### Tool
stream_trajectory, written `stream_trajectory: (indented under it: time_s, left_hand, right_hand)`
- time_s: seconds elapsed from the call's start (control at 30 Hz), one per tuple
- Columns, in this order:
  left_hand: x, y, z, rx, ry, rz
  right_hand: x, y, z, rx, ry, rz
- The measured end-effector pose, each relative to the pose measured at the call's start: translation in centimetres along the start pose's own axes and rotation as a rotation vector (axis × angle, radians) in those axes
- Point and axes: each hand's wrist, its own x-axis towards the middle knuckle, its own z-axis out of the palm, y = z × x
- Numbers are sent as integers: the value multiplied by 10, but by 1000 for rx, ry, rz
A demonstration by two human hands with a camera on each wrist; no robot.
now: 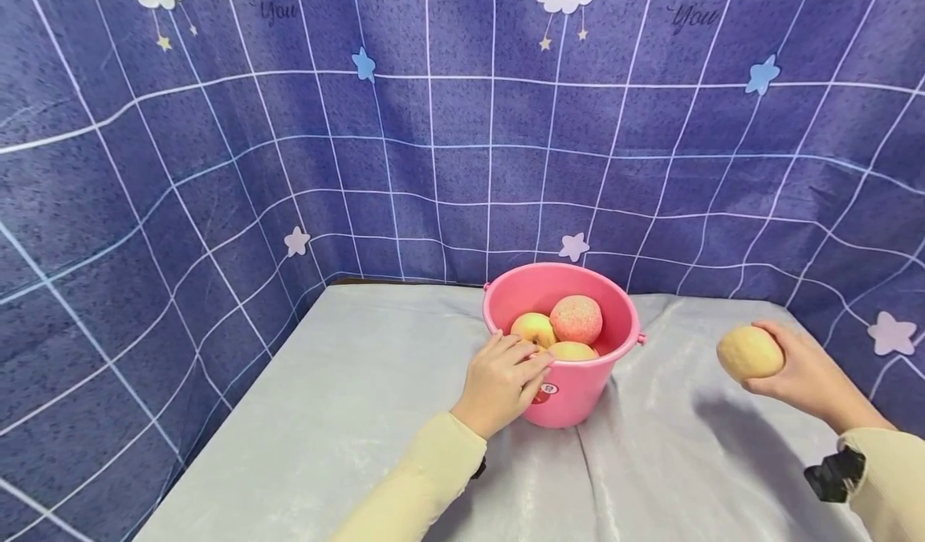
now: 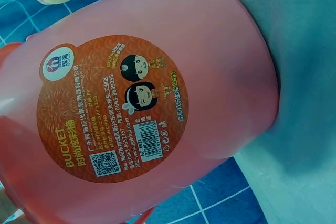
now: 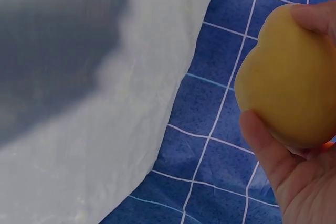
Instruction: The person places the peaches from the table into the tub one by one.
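Note:
A pink plastic bucket (image 1: pixel 588 377) stands on the table with several fruits inside. Among them are a speckled pink-red round fruit (image 1: pixel 576 319) and a yellow apple-like fruit (image 1: pixel 533 329). My left hand (image 1: pixel 502 381) grips the bucket's near-left rim, its fingers bent over the edge. In the left wrist view the bucket's side with its round orange label (image 2: pixel 113 109) fills much of the picture. Off to the right, my right hand (image 1: pixel 809 373) holds a yellow pear-shaped fruit (image 3: pixel 289 80) above the table, between thumb and fingers.
A pale grey cloth (image 1: pixel 318 413) covers the table. Behind and to the left hangs a blue curtain (image 1: pixel 462 173) with a white grid and stars. A shadow (image 1: pixel 751 438) falls on the cloth below my right hand.

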Motion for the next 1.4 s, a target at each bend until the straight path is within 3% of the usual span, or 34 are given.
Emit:
stream_trajectory:
  time_s: [0.1, 0.4, 0.73, 1.07, 1.4]
  left_hand:
    - [0, 1, 1, -6, 3, 0]
    - [0, 2, 2, -14, 11, 2]
    - [-7, -2, -2, -24, 27, -22]
    - [-2, 2, 0, -36, 12, -22]
    - [1, 3, -1, -60, -3, -39]
  right_hand:
    - [0, -2, 0, -21, 20, -60]
    - [4, -8, 0, -34, 3, -135]
    - [17, -30, -9, -62, -69, -57]
    - [25, -36, -23, -74, -88, -124]
    - [42, -51, -35, -104, -242, -61]
